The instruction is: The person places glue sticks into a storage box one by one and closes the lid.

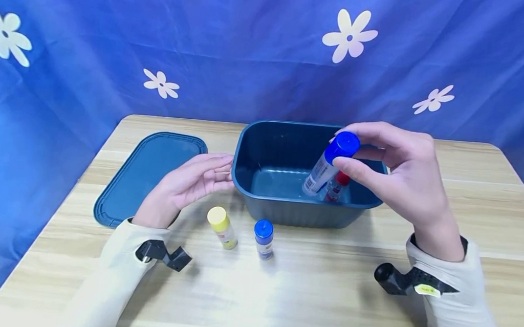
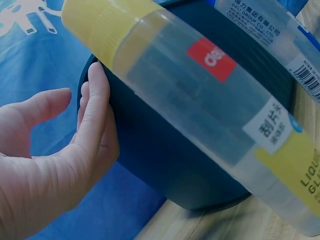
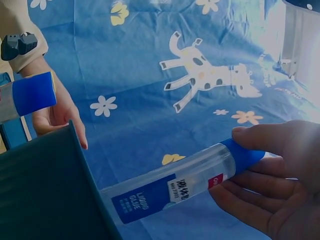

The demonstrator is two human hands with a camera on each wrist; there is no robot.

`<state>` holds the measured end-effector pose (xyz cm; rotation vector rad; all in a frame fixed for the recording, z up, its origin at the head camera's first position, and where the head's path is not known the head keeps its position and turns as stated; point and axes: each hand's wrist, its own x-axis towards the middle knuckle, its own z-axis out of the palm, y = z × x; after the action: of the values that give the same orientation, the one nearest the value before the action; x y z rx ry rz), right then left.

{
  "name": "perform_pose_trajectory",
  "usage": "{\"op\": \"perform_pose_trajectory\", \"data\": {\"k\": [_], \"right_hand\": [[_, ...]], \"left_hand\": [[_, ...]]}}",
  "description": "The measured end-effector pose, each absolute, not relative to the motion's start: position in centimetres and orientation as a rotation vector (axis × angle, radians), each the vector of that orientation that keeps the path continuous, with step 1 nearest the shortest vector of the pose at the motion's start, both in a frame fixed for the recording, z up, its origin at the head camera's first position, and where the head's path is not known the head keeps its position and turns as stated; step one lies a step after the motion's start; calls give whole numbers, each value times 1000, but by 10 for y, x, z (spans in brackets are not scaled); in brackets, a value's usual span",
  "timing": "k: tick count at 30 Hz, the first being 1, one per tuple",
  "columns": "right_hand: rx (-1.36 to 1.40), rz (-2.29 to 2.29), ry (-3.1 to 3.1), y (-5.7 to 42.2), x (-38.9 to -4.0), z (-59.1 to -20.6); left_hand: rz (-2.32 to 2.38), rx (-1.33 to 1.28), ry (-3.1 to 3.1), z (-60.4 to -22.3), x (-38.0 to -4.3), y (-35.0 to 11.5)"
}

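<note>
My right hand (image 1: 400, 169) pinches the blue cap of a clear liquid glue bottle (image 1: 320, 172), which is tilted with its lower end inside the dark teal bin (image 1: 304, 213). Beside it in the bin is a red-capped bottle (image 1: 335, 189). My left hand (image 1: 196, 179) has its fingers extended against the bin's left wall. In front of the bin stand a yellow-capped liquid glue bottle (image 1: 222, 228) and a smaller-looking blue-capped glue bottle (image 1: 263, 239). The yellow-capped one looms large in the left wrist view (image 2: 200, 115).
A dark teal lid (image 1: 150, 175) lies flat on the wooden table (image 1: 306, 300), left of the bin. A blue curtain with white flowers (image 1: 252, 55) hangs right behind the table's back edge.
</note>
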<state>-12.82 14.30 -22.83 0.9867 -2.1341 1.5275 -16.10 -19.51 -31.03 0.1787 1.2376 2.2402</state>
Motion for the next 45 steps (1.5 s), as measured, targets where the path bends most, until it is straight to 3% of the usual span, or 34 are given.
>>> {"op": "perform_pose_trajectory", "data": {"k": [11, 45], "right_hand": [[911, 1544, -2246, 139, -133, -234], [1156, 1121, -2611, 133, -147, -266]], "left_hand": [[2223, 217, 1278, -311, -160, -194], [2229, 300, 1271, -312, -158, -194]]}}
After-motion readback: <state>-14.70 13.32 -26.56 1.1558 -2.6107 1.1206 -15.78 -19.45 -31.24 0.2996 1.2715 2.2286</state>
